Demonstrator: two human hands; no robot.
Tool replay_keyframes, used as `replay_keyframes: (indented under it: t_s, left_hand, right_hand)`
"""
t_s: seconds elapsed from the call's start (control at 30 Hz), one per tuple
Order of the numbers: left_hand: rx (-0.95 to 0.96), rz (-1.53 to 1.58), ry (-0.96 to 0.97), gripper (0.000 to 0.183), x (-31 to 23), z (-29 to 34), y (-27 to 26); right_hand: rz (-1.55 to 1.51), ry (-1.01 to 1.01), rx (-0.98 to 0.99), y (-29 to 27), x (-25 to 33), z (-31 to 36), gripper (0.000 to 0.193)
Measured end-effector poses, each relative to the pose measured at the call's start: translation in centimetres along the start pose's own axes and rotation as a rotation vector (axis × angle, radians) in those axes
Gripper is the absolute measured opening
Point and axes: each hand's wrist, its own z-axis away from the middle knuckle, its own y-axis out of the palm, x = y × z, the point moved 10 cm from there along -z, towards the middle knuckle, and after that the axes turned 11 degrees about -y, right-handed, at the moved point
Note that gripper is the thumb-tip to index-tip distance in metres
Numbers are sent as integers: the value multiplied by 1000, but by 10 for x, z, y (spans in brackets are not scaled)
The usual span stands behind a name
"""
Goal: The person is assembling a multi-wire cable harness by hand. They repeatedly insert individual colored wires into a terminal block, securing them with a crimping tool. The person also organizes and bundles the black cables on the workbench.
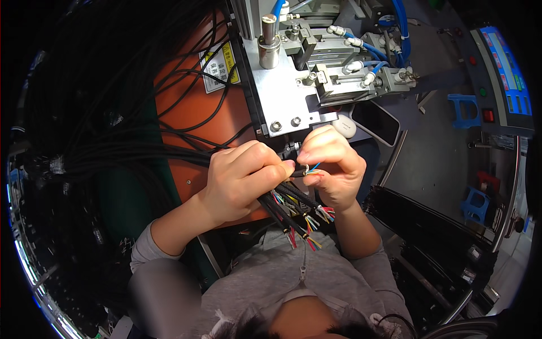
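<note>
Your left hand (243, 178) grasped a black sheathed cable (298, 174) in a closed grip, its end just on your side of the metal plate (274, 99). Your right thumb and forefinger (334, 169) bracketed its coloured wires (317, 172); I couldn't tell whether that grip pinched them. Other stripped cable ends (305, 234) fanned out beneath your hands.
</note>
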Motion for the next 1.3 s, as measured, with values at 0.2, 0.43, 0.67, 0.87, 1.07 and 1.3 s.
replay_keyframes:
  t_s: [0.2,0.43,0.67,0.87,1.07,1.3]
  left_hand:
    - [-32,-163,10,12,-7,0,3]
    - [-18,-354,-2,11,-7,3,11]
    - [91,-350,-2,32,-6,7,28]
    - [106,-511,-55,36,-3,8,40]
    - [137,-586,-148,37,2,9,43]
    - [135,-543,-167,33,4,7,41]
  right_hand:
    - [139,214,33,-7,-8,-1,14]
    - [326,243,78,-17,-5,7,13]
    - [91,502,7,-34,-35,33,8]
    - [594,286,153,-26,-26,17,6]
    - [739,273,245,-14,-24,16,6]
    - [614,306,125,-24,-36,24,6]
